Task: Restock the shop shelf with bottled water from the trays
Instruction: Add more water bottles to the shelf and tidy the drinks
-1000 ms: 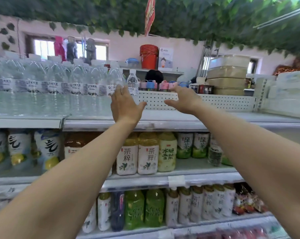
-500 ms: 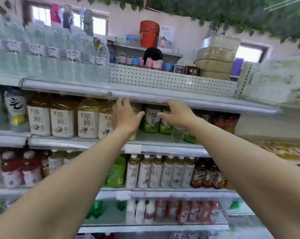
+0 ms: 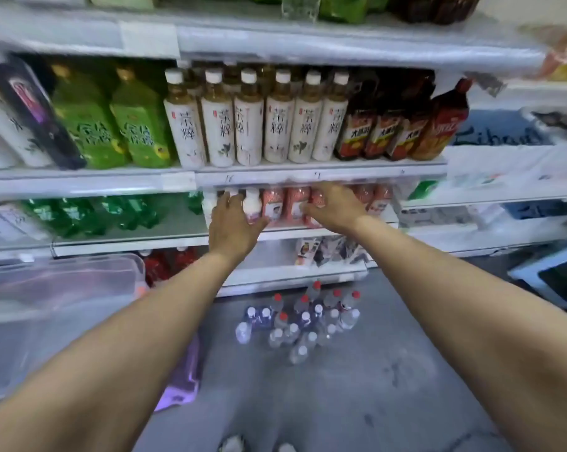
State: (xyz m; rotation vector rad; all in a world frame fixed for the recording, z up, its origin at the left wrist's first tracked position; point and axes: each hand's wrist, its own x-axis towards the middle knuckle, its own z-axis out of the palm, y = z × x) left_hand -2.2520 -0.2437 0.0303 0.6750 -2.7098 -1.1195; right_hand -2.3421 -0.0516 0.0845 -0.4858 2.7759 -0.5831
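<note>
- Grey concrete floor (image 3: 340, 386) under a white shop shelf (image 3: 308, 172) stocked with drinks.
- Six white-labelled tea bottles (image 3: 247, 125) along one tier's front edge.
- Water bottles (image 3: 301, 318) clustered on the floor at the shelf foot: six red-capped, roughly a dozen white-capped.
- Left hand (image 3: 233, 223) and right hand (image 3: 336, 207) outstretched, fingers loose, grasping nothing.

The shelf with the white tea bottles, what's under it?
A lower shelf with pink bottles, a white bottle and, further left, green bottles. The left hand and right hand cover parts of that row, so what stands behind them is hidden.
</note>
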